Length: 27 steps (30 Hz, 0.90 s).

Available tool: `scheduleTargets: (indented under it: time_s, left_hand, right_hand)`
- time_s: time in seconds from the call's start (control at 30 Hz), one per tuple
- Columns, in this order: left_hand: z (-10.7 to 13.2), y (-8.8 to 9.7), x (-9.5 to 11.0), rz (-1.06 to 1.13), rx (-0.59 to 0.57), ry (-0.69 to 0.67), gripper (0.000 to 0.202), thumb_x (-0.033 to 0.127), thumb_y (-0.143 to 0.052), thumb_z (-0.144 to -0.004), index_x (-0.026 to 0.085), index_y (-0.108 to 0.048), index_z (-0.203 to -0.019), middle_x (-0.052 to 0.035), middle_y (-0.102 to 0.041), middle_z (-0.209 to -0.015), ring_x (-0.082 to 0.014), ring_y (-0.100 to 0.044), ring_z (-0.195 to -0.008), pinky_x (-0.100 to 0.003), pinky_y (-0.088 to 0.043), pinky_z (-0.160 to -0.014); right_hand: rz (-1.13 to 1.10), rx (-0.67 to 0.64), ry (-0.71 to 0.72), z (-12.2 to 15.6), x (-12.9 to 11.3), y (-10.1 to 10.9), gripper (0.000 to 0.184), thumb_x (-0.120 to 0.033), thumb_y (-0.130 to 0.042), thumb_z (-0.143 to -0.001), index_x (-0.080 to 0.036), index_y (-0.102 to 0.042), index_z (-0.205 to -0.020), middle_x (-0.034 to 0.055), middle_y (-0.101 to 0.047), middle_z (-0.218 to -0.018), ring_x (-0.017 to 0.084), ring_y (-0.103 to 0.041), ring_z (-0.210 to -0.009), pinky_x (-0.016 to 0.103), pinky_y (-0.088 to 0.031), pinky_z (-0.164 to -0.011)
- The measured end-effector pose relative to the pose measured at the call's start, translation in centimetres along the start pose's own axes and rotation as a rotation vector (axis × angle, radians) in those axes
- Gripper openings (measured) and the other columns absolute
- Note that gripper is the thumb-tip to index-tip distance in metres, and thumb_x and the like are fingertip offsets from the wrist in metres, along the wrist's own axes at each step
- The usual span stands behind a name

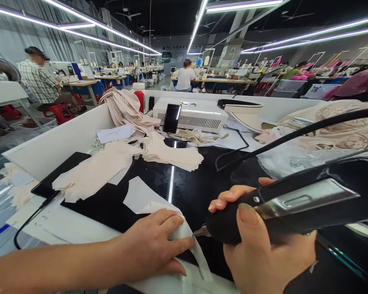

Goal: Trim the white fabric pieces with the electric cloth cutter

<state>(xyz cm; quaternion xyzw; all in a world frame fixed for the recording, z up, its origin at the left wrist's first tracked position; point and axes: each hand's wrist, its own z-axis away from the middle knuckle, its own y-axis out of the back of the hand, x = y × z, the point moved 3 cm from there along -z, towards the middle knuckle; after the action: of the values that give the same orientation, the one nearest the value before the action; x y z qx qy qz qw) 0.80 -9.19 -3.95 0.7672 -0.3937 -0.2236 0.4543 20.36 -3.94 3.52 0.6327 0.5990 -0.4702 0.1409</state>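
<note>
The left hand [150, 245], fingers slightly spread, rests on the white piece [147, 196] over the black board [214, 175]; right hand [263, 257] fingers wrap the tool [306, 200]. Behind are cloth [98, 167], phone [171, 118]; a cable [325, 119] arches nearby.

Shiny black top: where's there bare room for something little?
The black top has a bare patch between the middle pale stack, the white piece and the right hand. A narrower one lies between that white piece and the left pale stack. It's crowded around the phone and by the clear plastic.
</note>
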Motion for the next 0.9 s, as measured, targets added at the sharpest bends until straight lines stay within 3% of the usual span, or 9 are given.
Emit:
scheduleTargets:
  time_s: [0.2,0.4,0.7,0.9]
  left_hand:
    - [0.0,-0.1,0.0,0.005,-0.092,0.021,0.065,0.077,-0.077,-0.126,0.023,-0.078,-0.162,-0.0208,-0.085,-0.156,-0.0362,-0.084,-0.149,-0.051,-0.068,-0.137]
    - [-0.1,0.2,0.0,0.013,-0.146,0.023,0.065,0.075,-0.082,-0.123,0.022,-0.081,-0.160,-0.0214,-0.085,-0.155,-0.0376,-0.082,-0.152,-0.052,-0.066,-0.139]
    - [-0.4,0.0,0.6,0.022,-0.116,0.012,0.060,0.073,-0.080,-0.126,0.021,-0.083,-0.155,-0.0212,-0.084,-0.151,-0.0373,-0.081,-0.149,-0.050,-0.066,-0.137]
    - [-0.3,0.0,0.7,0.021,-0.051,-0.001,0.056,0.072,-0.076,-0.127,0.021,-0.082,-0.151,-0.0199,-0.084,-0.145,-0.0360,-0.083,-0.141,-0.048,-0.070,-0.130]
  right_hand:
    - [-0.007,0.003,-0.023,-0.1,0.4,0.2,0.060,-0.054,-0.120,-0.086,-0.029,-0.082,-0.124,-0.0041,-0.081,-0.081,0.022,-0.075,-0.060,0.037,-0.070,-0.055]
    - [-0.082,0.041,-0.025,-0.6,0.7,-0.5,0.053,-0.041,-0.114,-0.084,-0.032,-0.082,-0.126,-0.0061,-0.080,-0.081,0.022,-0.074,-0.059,0.037,-0.069,-0.054]
    - [-0.077,0.002,-0.001,-0.9,0.7,-0.7,0.054,-0.046,-0.115,-0.086,-0.031,-0.081,-0.125,-0.0069,-0.080,-0.081,0.021,-0.074,-0.057,0.036,-0.069,-0.052]
    - [-0.080,0.006,-0.030,-1.1,0.6,-0.8,0.049,-0.039,-0.112,-0.086,-0.029,-0.081,-0.123,-0.0063,-0.080,-0.079,0.020,-0.074,-0.057,0.034,-0.070,-0.053]
